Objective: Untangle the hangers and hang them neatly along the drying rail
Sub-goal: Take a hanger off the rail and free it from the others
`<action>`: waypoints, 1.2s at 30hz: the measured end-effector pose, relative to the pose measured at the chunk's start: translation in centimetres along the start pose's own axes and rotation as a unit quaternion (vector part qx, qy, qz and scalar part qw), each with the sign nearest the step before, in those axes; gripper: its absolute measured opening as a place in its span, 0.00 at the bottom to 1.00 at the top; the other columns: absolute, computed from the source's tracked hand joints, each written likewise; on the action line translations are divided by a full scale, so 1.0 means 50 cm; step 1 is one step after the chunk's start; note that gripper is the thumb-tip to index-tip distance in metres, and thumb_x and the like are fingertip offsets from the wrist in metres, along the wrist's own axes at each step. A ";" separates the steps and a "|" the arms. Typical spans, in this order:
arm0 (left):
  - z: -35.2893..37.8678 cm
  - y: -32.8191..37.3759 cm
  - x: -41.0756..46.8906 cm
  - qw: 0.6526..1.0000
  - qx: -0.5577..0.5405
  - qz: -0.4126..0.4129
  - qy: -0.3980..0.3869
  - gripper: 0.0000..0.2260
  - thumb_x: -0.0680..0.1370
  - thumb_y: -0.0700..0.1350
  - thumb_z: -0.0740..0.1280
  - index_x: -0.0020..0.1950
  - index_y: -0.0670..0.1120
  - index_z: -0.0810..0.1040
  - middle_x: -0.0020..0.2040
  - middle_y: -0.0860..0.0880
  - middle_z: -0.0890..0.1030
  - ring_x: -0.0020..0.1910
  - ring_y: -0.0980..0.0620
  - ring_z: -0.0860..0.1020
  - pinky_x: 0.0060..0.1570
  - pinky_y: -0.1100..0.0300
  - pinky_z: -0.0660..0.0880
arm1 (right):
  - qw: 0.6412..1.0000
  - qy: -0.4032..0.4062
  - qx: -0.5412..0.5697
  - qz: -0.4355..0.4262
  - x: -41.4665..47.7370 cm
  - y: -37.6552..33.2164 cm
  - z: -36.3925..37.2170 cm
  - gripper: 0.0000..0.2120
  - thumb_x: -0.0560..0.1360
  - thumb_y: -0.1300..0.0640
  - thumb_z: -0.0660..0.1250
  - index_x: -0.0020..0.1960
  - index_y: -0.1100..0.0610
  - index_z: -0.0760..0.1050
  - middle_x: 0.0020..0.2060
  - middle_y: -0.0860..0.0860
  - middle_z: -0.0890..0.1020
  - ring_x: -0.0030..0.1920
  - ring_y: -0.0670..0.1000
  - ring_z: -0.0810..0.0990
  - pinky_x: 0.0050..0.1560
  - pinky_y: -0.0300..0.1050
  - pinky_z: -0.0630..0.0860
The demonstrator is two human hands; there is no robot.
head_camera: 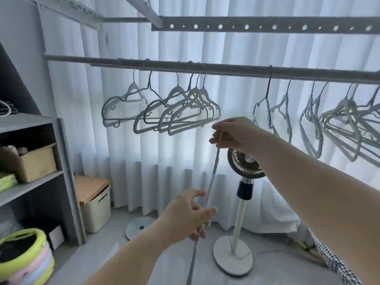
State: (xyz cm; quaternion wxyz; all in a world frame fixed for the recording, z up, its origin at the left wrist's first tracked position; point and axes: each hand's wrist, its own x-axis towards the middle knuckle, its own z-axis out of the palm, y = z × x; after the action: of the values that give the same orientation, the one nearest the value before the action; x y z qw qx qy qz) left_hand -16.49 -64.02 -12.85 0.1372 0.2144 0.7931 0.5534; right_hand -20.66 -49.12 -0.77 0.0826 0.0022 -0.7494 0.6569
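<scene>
Pinching the top of a thin pole (215,161) with the right hand (236,133); left hand (189,214) half spread lower on it, real grip impossible to tell. Hanging on the drying rail (205,67) in two crowded, overlapping bunches, the hangers (174,112). Probably light and stiff, with hooks catching easily, so better to take each at the neck just under the hook.

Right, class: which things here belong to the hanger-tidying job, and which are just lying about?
Job: drying rail, hangers, pole, left hand, right hand.
Lying about: fan, shelf, storage box.
</scene>
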 end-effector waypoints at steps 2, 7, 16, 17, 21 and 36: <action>0.001 -0.001 0.005 0.999 0.030 0.017 0.035 0.18 0.77 0.42 0.63 0.66 0.46 0.67 0.29 0.51 0.73 0.16 0.60 0.69 0.18 0.67 0.66 | 1.000 0.006 0.013 -0.007 0.003 -0.002 -0.002 0.10 0.77 0.65 0.61 0.37 0.62 0.71 0.31 0.57 0.75 0.20 0.45 0.79 0.22 0.35 0.77; -0.028 0.022 0.048 0.994 0.051 0.046 0.086 0.10 0.79 0.40 0.59 0.58 0.48 0.72 0.26 0.50 0.68 0.11 0.59 0.62 0.15 0.69 0.61 | 0.999 0.013 -0.034 -0.026 0.028 -0.015 -0.034 0.08 0.78 0.64 0.59 0.41 0.61 0.71 0.33 0.56 0.77 0.28 0.50 0.80 0.26 0.38 0.78; -0.074 0.133 0.234 0.985 -0.004 0.105 0.139 0.11 0.78 0.37 0.60 0.42 0.52 0.74 0.16 0.52 0.68 0.11 0.57 0.62 0.13 0.71 0.59 | 0.874 0.198 -0.403 -0.188 0.156 -0.083 -0.176 0.15 0.76 0.60 0.61 0.62 0.59 0.73 0.56 0.53 0.79 0.52 0.51 0.77 0.44 0.37 0.70; -0.079 0.147 0.257 0.984 -0.010 0.109 0.141 0.10 0.78 0.37 0.60 0.43 0.52 0.74 0.15 0.52 0.68 0.11 0.57 0.62 0.14 0.70 0.59 | 0.856 0.208 -0.430 -0.198 0.171 -0.090 -0.189 0.16 0.76 0.59 0.60 0.63 0.58 0.72 0.60 0.53 0.77 0.59 0.52 0.75 0.50 0.38 0.69; -0.084 0.209 0.355 0.978 -0.030 0.134 0.156 0.10 0.77 0.38 0.60 0.41 0.51 0.75 0.16 0.52 0.69 0.12 0.56 0.63 0.18 0.67 0.58 | 0.771 0.228 -0.561 -0.199 0.240 -0.118 -0.249 0.21 0.77 0.57 0.59 0.70 0.56 0.64 0.70 0.55 0.66 0.71 0.55 0.62 0.69 0.47 0.60; -0.010 0.308 0.525 0.971 -0.007 0.166 0.174 0.09 0.77 0.37 0.60 0.39 0.47 0.75 0.16 0.53 0.70 0.13 0.57 0.65 0.18 0.66 0.61 | 0.704 0.179 -0.646 -0.237 0.336 -0.128 -0.382 0.24 0.77 0.56 0.60 0.71 0.55 0.58 0.68 0.53 0.68 0.69 0.55 0.63 0.69 0.45 0.58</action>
State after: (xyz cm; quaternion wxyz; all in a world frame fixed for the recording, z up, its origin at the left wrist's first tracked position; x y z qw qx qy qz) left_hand -36.65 -46.97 2.28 -0.0952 0.2423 0.7541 0.6030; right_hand -34.22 -29.43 9.98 0.3491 0.0082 -0.9362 -0.0409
